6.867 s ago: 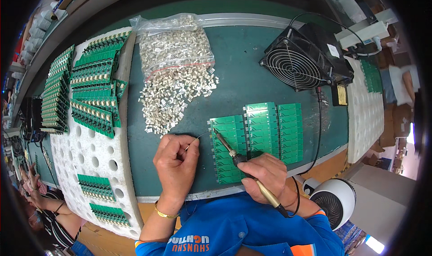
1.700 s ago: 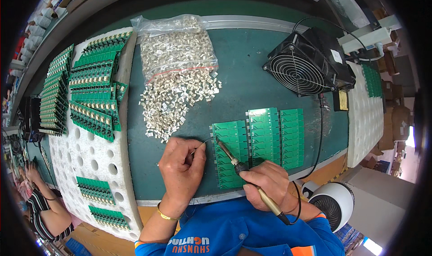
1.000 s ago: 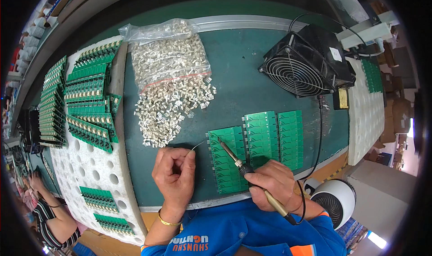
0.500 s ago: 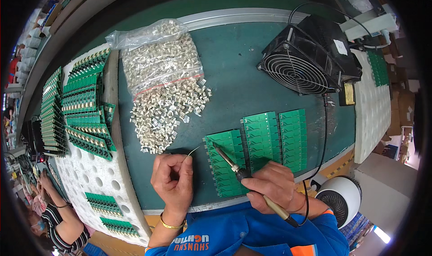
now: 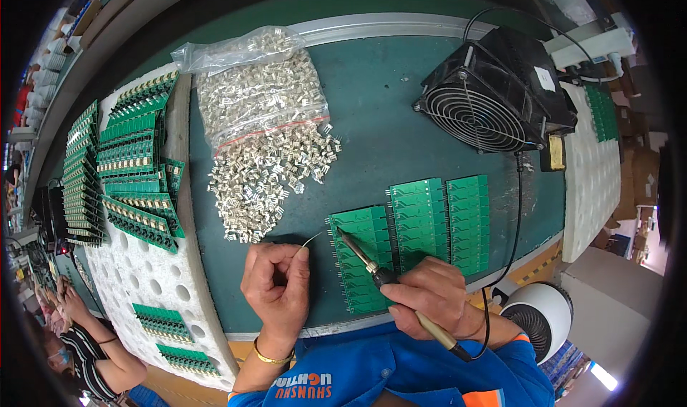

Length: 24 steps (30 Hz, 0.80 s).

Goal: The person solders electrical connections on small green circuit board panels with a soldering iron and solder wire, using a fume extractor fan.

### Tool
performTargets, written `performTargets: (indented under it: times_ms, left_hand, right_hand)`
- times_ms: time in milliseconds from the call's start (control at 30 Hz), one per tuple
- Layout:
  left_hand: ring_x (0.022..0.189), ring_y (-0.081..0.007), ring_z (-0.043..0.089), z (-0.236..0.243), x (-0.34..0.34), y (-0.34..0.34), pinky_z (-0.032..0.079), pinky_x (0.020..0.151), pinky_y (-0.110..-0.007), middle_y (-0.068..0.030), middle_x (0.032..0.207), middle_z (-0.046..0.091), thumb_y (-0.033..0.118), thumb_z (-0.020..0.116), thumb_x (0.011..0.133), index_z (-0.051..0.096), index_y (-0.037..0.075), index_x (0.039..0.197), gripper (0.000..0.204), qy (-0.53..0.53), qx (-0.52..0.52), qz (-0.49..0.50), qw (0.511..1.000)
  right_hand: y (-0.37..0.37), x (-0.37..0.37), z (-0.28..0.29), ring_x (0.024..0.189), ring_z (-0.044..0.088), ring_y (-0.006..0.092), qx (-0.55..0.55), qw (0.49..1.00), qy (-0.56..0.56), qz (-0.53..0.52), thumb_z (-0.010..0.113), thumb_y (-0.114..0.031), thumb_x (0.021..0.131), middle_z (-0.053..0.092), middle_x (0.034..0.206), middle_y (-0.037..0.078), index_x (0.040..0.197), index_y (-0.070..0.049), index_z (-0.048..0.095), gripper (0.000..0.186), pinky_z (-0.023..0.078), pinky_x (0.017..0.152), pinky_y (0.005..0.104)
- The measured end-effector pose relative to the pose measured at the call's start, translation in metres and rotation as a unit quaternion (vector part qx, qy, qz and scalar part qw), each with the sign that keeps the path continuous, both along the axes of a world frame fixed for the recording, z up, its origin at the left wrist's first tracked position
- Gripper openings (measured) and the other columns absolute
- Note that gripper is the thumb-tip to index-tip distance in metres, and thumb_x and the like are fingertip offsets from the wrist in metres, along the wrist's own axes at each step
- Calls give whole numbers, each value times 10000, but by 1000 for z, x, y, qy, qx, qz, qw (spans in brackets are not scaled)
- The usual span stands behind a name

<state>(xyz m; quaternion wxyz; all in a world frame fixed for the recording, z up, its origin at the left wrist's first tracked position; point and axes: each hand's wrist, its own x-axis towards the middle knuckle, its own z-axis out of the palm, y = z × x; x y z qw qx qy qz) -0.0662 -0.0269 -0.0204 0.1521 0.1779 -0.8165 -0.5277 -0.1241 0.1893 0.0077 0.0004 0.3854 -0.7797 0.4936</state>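
Note:
My right hand (image 5: 431,297) grips a soldering iron (image 5: 386,278) like a pen. Its tip rests at the upper left part of the nearest green circuit board panel (image 5: 361,264), close to the row of pins on its left edge. Between the thumb and forefinger of my left hand (image 5: 278,282) is pinched a thin piece of solder wire (image 5: 311,239), its free end pointing toward the iron's tip but apart from it. Two more green panels, a middle one (image 5: 417,224) and a right one (image 5: 468,224), lie alongside on the dark green mat.
A clear bag (image 5: 261,92) spills a pile of small white connectors (image 5: 250,199) at the left. White foam (image 5: 147,271) carries several finished-looking boards (image 5: 129,146). A black fan (image 5: 476,114) stands at the back right; the iron's cable (image 5: 518,214) runs down beside the panels.
My hands and the iron hold nearly the same pose. The whole view has shifted very slightly. At the far left, another person's arm has moved a little.

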Motion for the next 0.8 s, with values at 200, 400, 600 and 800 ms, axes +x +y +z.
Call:
performTargets:
  times_ms: [200,400,600,800]
  left_hand:
    - [659,-48,448,0,0,0,359,591,-189,-2,838,503,-7,712,884,627,2,876,86,3,-8,-3,1000]
    - [656,-52,451,1,0,0,361,589,-191,-1,832,504,-11,713,882,627,3,870,88,-4,-11,0,1000]
    - [659,-55,451,0,0,1,362,590,-193,-2,829,505,-6,718,878,624,2,867,95,-2,-13,-2,1000]
    - [662,-61,448,0,0,0,359,596,-197,-4,830,508,5,720,882,622,4,864,99,-4,-17,0,1000]
  right_hand:
    - [-1,0,-1,573,577,213,0,1000,0,-5,742,-62,730,619,727,65,1048,-33,692,323,456,504,326]
    - [-1,1,-1,569,567,210,7,1000,5,-4,750,-51,709,607,727,61,1054,-41,691,350,454,505,325]
    - [0,1,-1,570,564,201,12,1000,11,-3,758,-45,695,599,726,58,1058,-46,688,370,449,505,319]
    - [6,1,3,563,566,200,22,999,33,-16,750,-55,702,605,719,60,1043,-46,697,345,440,498,316]
